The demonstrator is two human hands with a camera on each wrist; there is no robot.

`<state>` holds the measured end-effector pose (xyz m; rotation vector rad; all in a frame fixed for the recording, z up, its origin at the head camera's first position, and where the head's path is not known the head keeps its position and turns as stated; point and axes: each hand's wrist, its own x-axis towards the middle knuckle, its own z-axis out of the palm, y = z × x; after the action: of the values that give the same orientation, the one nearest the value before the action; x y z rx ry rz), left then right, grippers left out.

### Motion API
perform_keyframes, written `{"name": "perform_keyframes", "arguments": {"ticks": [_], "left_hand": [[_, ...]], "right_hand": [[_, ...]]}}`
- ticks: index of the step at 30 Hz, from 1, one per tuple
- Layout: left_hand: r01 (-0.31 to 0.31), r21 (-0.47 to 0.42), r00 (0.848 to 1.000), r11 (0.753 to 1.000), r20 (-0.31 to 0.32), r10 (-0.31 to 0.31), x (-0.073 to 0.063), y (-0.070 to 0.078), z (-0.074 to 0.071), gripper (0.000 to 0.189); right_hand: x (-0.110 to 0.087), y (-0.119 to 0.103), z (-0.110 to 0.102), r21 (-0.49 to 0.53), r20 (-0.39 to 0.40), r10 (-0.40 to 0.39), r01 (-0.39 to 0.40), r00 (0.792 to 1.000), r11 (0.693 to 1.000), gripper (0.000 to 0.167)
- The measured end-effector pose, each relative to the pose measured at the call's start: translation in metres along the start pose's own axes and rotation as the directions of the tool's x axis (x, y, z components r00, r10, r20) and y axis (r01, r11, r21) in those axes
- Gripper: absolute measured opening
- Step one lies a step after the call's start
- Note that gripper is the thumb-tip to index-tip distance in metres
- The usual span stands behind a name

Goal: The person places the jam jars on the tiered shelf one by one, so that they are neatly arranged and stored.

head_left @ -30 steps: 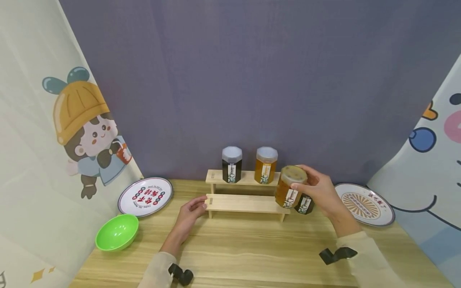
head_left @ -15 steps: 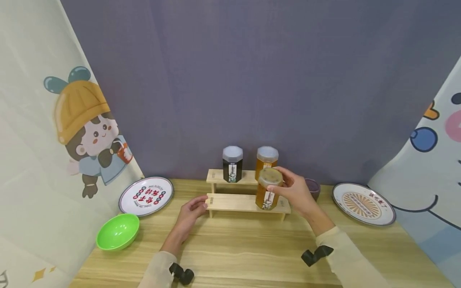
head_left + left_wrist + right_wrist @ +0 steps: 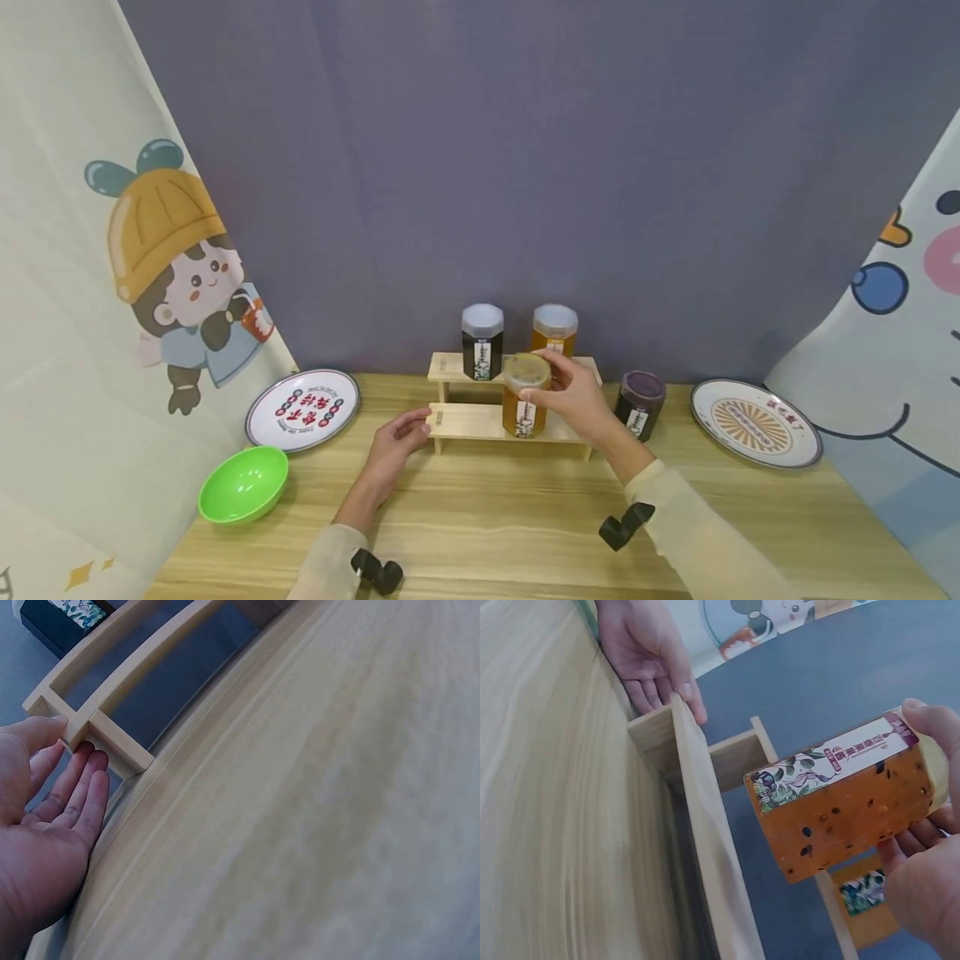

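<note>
My right hand grips a jar of amber jam with dark seeds around its lid end. The jar hangs over the lower step of a two-step wooden stand; in the right wrist view a gap shows between its base and that step. My left hand pinches the left end of the lower step, thumb above and fingers below. On the upper step stand a dark jar at left and another amber jar, partly hidden behind my right hand.
Another dark jar stands on the table just right of the stand. A patterned plate lies at the right, and a second plate at the left, behind a green bowl. A grey curtain closes the back.
My right hand has carried the amber jar leftward, from beside the stand's right end to over the lower step's middle. The dark jar at right has come into fuller view. My left hand stays put.
</note>
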<state>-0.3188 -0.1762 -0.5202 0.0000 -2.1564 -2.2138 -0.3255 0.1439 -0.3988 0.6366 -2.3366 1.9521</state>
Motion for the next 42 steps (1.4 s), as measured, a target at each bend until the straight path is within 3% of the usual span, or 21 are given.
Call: {"name": "perform_keyframes", "arguments": {"ticks": [16, 24, 42], "left_hand": [[-0.012, 0.006, 1.0, 1.0, -0.003, 0.012, 0.001, -0.002, -0.001, 0.038], [-0.012, 0.008, 1.0, 1.0, -0.007, 0.012, 0.001, -0.002, 0.0, 0.037], [0.0, 0.025, 1.0, 1.0, 0.0, 0.0, -0.002, 0.001, 0.0, 0.04]], "right_hand": [[0.018, 0.008, 0.038, 0.062, 0.043, 0.033, -0.035, 0.999, 0.997, 0.068], [0.024, 0.016, 0.045, 0.068, 0.044, 0.049, -0.052, 0.998, 0.996, 0.075], [0.022, 0.024, 0.052, 0.061, 0.044, 0.062, -0.064, 0.997, 0.996, 0.073]]}}
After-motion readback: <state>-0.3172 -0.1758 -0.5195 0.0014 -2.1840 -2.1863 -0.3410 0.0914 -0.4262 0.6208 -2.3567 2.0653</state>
